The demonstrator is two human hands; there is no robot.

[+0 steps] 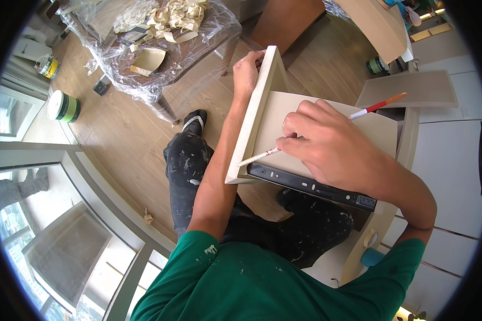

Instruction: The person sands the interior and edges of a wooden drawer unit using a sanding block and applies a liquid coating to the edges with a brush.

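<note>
A cream drawer (300, 136) is pulled out in front of me, with a black metal slide (310, 184) along its near side. My left hand (246, 75) is closed around the far end of the drawer front (248, 123), some fingertips hidden behind it. Between the fingers of my right hand (326, 142) is a thin paintbrush (377, 105) with a red and white handle. Its pale, paint-specked other end points down left, at the near end of the drawer front's edge. I cannot tell whether the tip touches the edge.
Beyond my left arm stands a table wrapped in clear plastic (190, 67), bearing crumpled masking tape (179, 18). Paint cans (64, 106) stand on the wooden floor (123, 128). Windows (59, 235) line the left; white cabinets (450, 160) are at right. My knees are under the drawer.
</note>
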